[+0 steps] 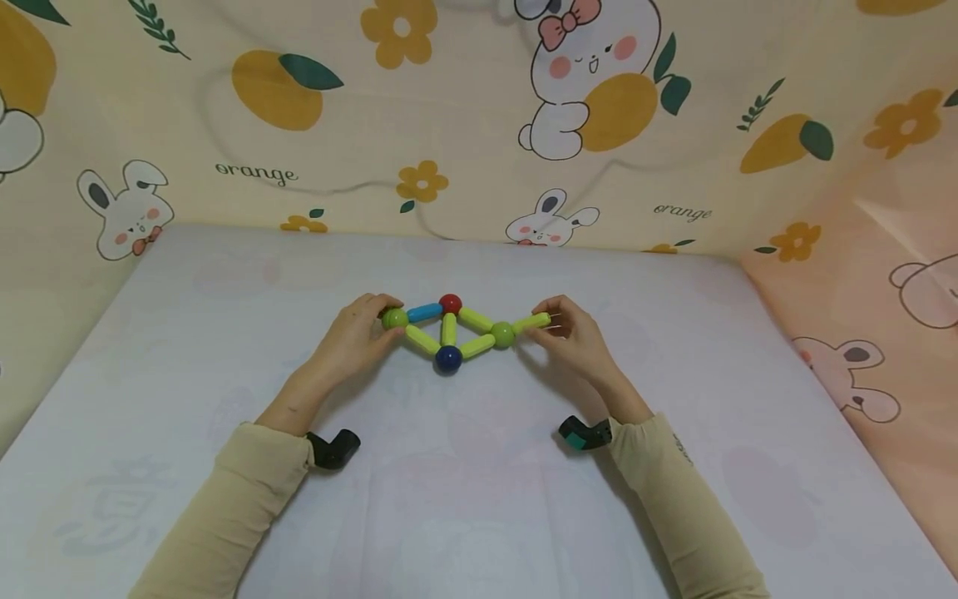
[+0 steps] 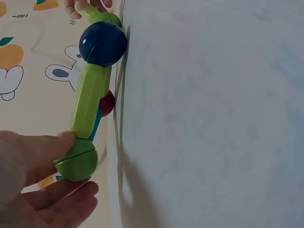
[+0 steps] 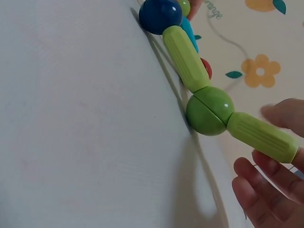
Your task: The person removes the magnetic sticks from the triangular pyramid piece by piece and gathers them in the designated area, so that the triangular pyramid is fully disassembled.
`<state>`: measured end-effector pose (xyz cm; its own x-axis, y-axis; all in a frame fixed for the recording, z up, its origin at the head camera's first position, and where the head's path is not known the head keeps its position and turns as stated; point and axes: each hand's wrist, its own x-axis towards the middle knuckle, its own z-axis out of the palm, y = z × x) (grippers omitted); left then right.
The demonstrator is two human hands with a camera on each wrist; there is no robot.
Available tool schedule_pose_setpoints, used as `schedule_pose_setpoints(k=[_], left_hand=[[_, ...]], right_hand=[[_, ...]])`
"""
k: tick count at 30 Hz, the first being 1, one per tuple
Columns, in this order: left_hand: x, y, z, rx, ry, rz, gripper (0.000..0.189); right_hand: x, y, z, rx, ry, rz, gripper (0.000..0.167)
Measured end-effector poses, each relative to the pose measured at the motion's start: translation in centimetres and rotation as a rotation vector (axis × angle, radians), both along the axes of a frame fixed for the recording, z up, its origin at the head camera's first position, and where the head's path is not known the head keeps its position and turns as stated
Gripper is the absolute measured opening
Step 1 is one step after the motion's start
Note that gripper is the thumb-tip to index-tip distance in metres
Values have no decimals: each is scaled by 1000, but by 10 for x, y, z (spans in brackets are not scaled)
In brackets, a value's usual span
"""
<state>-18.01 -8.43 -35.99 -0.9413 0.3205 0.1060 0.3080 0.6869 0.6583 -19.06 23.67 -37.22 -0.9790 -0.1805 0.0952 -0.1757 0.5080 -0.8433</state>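
Magnetic rods and balls form a flat, two-triangle frame at the middle of the table. At its left corner my left hand (image 1: 352, 333) grips a green ball (image 2: 78, 161), thumb at the joint with a green rod (image 2: 87, 102). A blue rod (image 1: 425, 312) runs from that ball to a red ball (image 1: 451, 304). Nearest me is a dark blue ball (image 1: 448, 359). A second green ball (image 3: 210, 110) forms the right corner, with a loose-ended green rod (image 3: 263, 137) sticking out. My right hand (image 1: 572, 337) holds this rod near its outer end, fingers below, thumb above.
A pale cloth covers the table (image 1: 464, 499). Behind it hangs a cream printed curtain (image 1: 464, 108) with rabbits and oranges. Black wrist cameras (image 1: 335, 449) sit by both beige sleeves (image 1: 239, 499).
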Motion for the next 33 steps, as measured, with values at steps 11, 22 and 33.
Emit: schedule_pose_setpoints(k=[11,22,33], left_hand=[[-1,-1,-3,-21,-12,15,31],[-3,-3,-7,-11,-23,-3,31],[-4,-4,-8,45,-70,28,30]], right_hand=[[1,5,2,72,-11,-3,23],[2,10,0,151,-63,-9,27],[-1,8,-1,205,-97,18,23]])
